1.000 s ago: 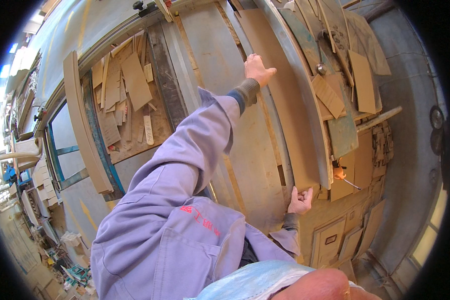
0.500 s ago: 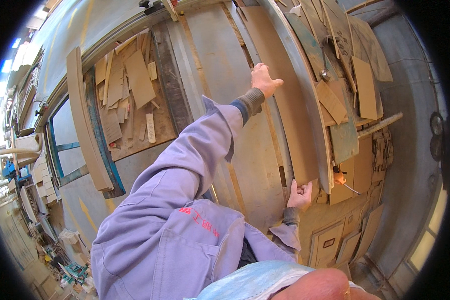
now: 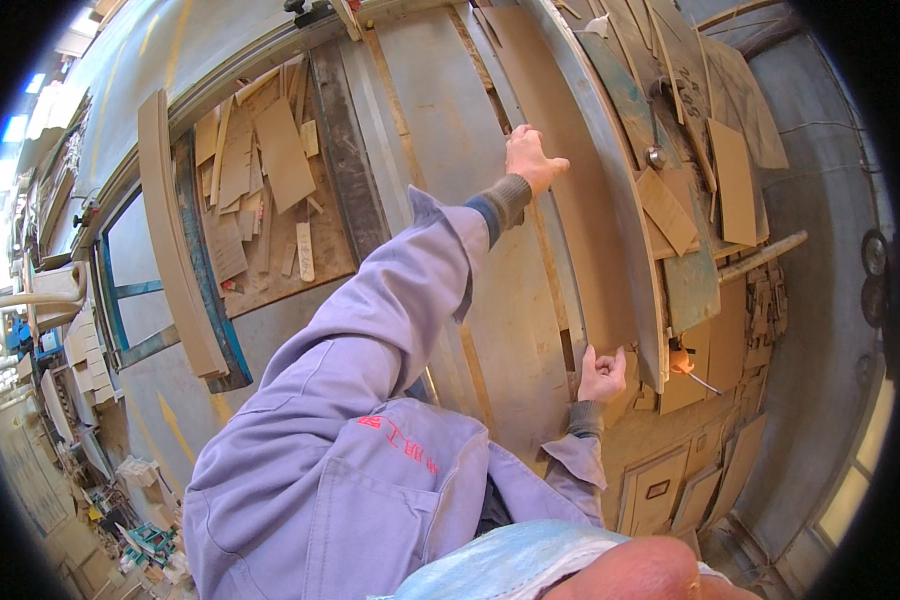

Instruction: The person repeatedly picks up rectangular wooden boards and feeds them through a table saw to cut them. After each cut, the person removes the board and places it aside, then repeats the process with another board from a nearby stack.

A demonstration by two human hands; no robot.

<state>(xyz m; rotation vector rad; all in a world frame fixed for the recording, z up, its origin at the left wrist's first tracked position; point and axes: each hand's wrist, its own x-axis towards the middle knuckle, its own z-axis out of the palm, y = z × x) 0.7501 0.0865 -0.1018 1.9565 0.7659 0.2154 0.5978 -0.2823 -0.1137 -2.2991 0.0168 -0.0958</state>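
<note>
A long brown board (image 3: 582, 190) lies lengthwise on the grey metal machine table (image 3: 435, 110), along a straight metal fence (image 3: 625, 210). My left hand (image 3: 533, 160) rests at the board's left edge, its thumb stretched out over the board's face and its fingers apart. Closer to me, my right hand (image 3: 601, 375) is at the board's near end. Its thumb and curled fingers press on that end, and part of the grip is hidden.
Right of the fence lie a green panel (image 3: 692, 285), a loose brown board (image 3: 733, 180) and an orange-handled screwdriver (image 3: 681, 361). Wood offcuts (image 3: 283, 155) are heaped on the left, beside stacked long strips (image 3: 175, 240). A person's-height wall (image 3: 830, 250) stands far right.
The brown board's near end has slid slightly away from me along the fence, and my right hand has moved forward with it. My left hand stays in nearly the same place.
</note>
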